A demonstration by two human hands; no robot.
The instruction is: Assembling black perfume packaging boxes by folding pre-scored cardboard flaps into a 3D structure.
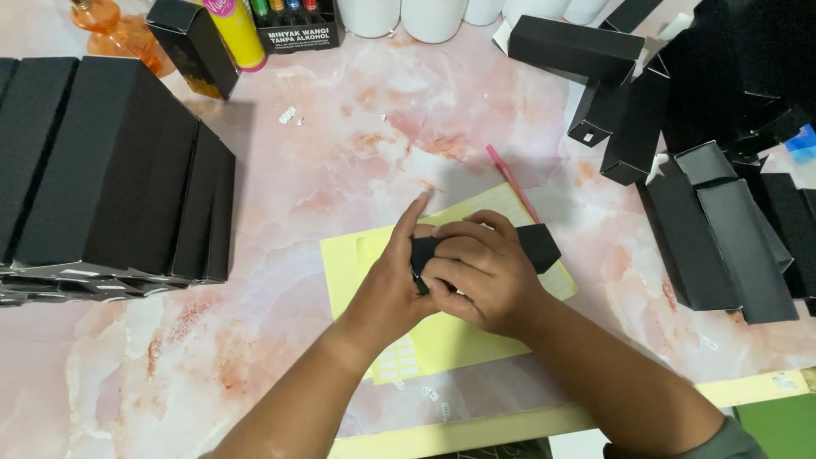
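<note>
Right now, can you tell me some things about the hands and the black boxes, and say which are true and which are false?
1. Both hands, left hand and right hand, hold a small black box. True.
2. The box is held over a yellow sheet. True.
3. The table is plain blue. False: it is pink marble-patterned.
4. A row of black boxes lies at the left. True.
5. The pink stick lies in the right hand. False: it lies on the table beyond the hands.

Both forearms come in from the bottom edge and meet in the middle, the right hand (480, 276) curled in a grip, the left hand (393, 280) pressed against it with its index finger straight.
</note>
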